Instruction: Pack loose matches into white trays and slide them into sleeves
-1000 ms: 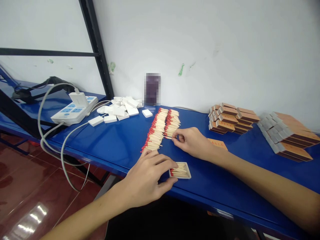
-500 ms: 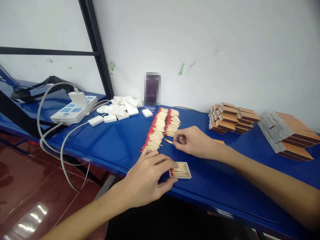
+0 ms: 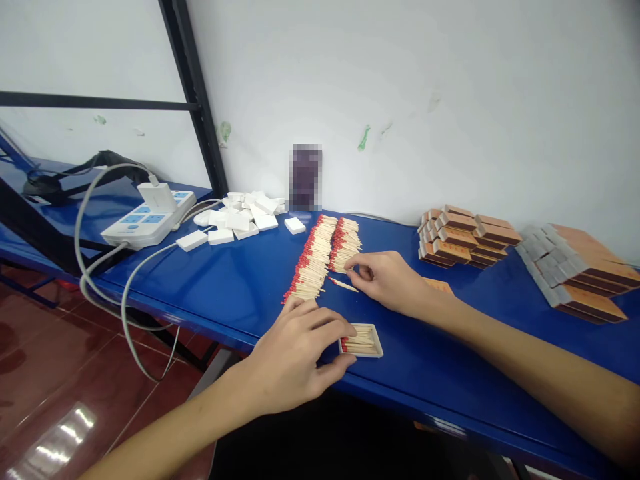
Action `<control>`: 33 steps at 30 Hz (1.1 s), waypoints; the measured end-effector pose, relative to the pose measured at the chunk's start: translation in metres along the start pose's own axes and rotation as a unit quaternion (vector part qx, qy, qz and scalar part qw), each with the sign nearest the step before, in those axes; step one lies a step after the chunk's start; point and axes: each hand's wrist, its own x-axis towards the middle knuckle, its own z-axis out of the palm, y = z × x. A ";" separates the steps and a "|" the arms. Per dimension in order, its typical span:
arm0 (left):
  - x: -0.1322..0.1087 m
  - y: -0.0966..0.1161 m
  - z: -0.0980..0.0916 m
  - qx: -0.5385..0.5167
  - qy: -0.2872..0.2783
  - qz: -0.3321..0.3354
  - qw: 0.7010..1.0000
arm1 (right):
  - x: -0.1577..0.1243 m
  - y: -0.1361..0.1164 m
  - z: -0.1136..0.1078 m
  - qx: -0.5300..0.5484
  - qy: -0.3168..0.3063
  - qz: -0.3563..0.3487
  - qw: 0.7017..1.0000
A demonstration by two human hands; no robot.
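A small white matchbox tray [image 3: 377, 341] with red-tipped matches inside sits near the table's front edge. Around its left end, my left hand [image 3: 300, 353] grips it between thumb and fingers. My right hand [image 3: 387, 280] is at the near end of the shorter row of matches [image 3: 345, 243], fingertips pinched together against the match ends. Whether a match is between them is hidden. Just below those fingers lie a few loose matches [image 3: 345, 285] on the blue table. A longer row of matches [image 3: 313, 260] runs alongside, its near end just beyond my left fingers.
White trays [image 3: 250, 213] are heaped at the back left. Orange matchbox sleeves [image 3: 463, 237] are stacked at the right, with more matchboxes [image 3: 580, 267] farther right. One sleeve [image 3: 439, 286] lies partly behind my right wrist. A power strip [image 3: 150, 220] with looping cables stands at left.
My right hand has moved slightly away from me, toward the shorter row. The loose matches near its fingertips are now uncovered on the table. My left hand and the tray have stayed put.
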 end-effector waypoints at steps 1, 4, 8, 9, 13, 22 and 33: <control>0.000 0.000 0.000 0.000 -0.001 0.000 1.000 | 0.000 0.000 0.000 -0.001 0.001 0.005 1.000; 0.000 0.000 0.000 0.001 -0.004 -0.001 1.000 | 0.001 0.001 0.002 -0.003 0.000 0.013 1.000; 0.000 0.000 -0.001 0.003 -0.006 -0.006 1.000 | 0.001 0.004 0.004 -0.003 0.001 0.014 1.000; 0.000 0.000 -0.001 0.003 -0.007 -0.006 1.000 | 0.001 0.005 0.004 -0.004 0.001 0.014 1.000; 0.000 0.000 0.000 0.002 -0.003 -0.002 1.000 | 0.001 0.008 0.008 0.002 0.004 0.024 1.000; -0.001 0.000 0.000 0.003 0.006 0.004 1.000 | -0.002 0.004 0.007 0.025 -0.006 0.036 0.999; -0.001 -0.001 0.001 0.007 0.007 0.007 1.000 | -0.003 -0.005 -0.005 0.060 -0.072 0.072 0.993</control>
